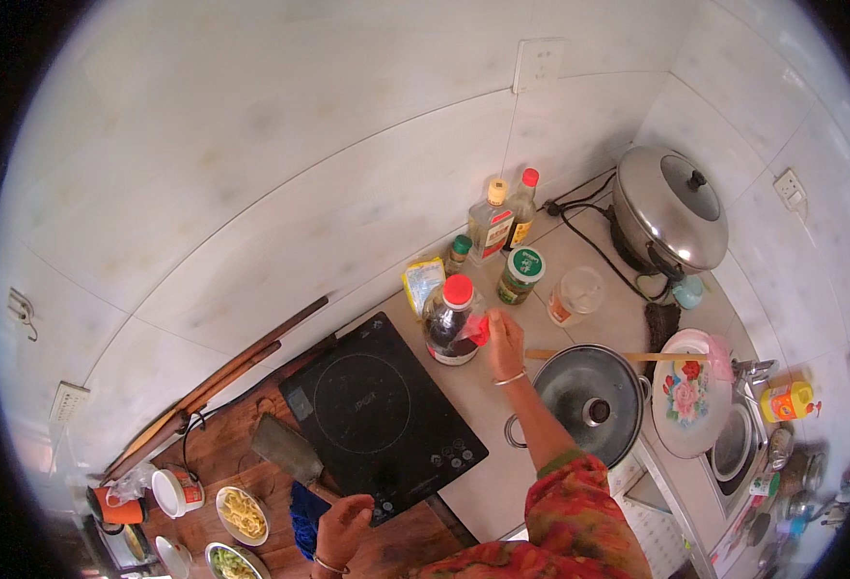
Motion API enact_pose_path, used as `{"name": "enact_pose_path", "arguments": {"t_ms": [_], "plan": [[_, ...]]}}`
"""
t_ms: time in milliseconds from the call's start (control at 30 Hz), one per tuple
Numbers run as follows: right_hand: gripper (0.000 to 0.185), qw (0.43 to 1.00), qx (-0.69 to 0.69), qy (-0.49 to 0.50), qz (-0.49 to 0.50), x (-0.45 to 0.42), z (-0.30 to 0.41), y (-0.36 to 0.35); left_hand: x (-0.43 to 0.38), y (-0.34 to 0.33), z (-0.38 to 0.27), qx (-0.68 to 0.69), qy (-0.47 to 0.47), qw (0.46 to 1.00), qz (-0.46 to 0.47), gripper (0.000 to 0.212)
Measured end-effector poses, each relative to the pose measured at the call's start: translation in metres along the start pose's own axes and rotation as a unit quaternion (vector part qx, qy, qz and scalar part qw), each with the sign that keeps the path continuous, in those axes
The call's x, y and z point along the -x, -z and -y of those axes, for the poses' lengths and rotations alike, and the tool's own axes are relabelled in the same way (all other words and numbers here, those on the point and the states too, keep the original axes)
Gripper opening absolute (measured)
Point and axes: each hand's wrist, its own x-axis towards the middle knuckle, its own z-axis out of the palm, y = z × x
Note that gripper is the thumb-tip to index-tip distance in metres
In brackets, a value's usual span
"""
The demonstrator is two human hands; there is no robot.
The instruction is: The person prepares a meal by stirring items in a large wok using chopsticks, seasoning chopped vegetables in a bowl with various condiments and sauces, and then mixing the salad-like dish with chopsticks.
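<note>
My right hand (pixel 506 346) pinches a small pink-red piece of what looks like plastic (pixel 477 330) beside a large red-capped bottle of dark liquid (pixel 451 326). The piece overlaps the bottle's side in view; whether it is attached cannot be told. My left hand (pixel 343 527) is at the near edge of a black induction cooktop (pixel 367 405), over the handle end of a cleaver (pixel 286 447). Whether its fingers grip that handle is unclear. The cleaver's blade lies by the cooktop's left edge, and a dark blue cloth (pixel 305 517) is beneath the handle.
A lidded pan (pixel 577 383) sits below my right forearm, with a wooden stick (pixel 656 357) across its far side. Beyond are seasoning bottles (pixel 490 228), a jar (pixel 521 275) and an electric wok (pixel 671 210). Bowls of sliced food (pixel 243 515) stand left; a floral basin (pixel 689 398) is right.
</note>
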Motion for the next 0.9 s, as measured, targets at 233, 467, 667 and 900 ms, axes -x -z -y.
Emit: {"name": "enact_pose_path", "arguments": {"t_ms": [233, 467, 667, 900], "plan": [[0.014, 0.994, -0.037, -0.078, -0.073, 0.018, 0.046, 0.073, 0.007, 0.01, 0.017, -0.033, 0.038, 0.999, -0.017, 0.022], [0.01, 0.997, 0.005, -0.05, -0.053, 0.047, 0.053, 0.101, 0.024, 0.017, 0.01, -0.026, 0.053, 0.998, -0.006, 0.021], [0.01, 0.999, 0.005, -0.044, -0.017, 0.048, 0.057, 0.086, 0.045, 0.016, 0.033, -0.079, -0.006, 0.997, -0.003, 0.022], [0.01, 0.999, -0.039, -0.036, 0.008, 0.04, 0.065, 0.086, 0.067, 0.016, 0.105, -0.076, -0.022, 0.996, 0.044, 0.023]]}}
